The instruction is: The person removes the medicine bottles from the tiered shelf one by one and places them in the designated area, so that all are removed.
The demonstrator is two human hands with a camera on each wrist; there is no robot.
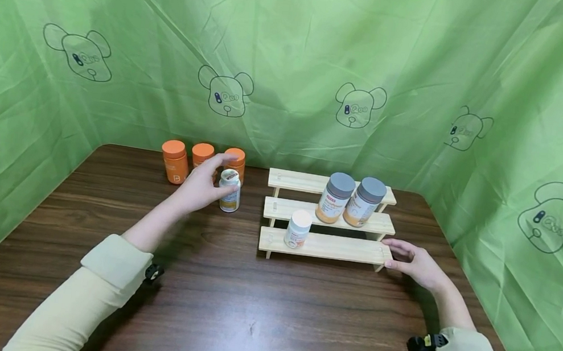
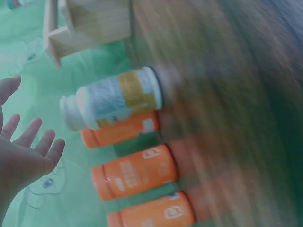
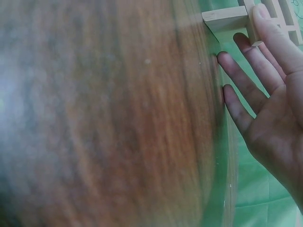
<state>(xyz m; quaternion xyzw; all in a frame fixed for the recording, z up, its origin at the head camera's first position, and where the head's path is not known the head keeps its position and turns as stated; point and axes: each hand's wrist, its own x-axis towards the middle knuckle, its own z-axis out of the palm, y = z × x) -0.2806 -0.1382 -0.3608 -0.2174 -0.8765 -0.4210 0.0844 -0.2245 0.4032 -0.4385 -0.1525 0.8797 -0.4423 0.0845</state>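
My left hand (image 1: 215, 179) reaches with spread fingers toward a white-capped bottle (image 1: 230, 192) standing on the table; in the left wrist view the left hand (image 2: 29, 150) is a little apart from the bottle (image 2: 118, 98). Three orange bottles (image 1: 175, 161) stand in a row behind it. My right hand (image 1: 403, 257) rests with straight fingers at the right end of a three-step wooden rack (image 1: 325, 245); in the right wrist view the thumb (image 3: 272, 33) touches the rack's corner (image 3: 227, 19).
Two grey-lidded bottles (image 1: 336, 198) (image 1: 365, 201) stand on the rack's middle step, and a small white-capped bottle (image 1: 298, 229) on the lowest. The dark wooden table (image 1: 257, 310) is walled by a green cloth (image 1: 294, 57) on three sides.
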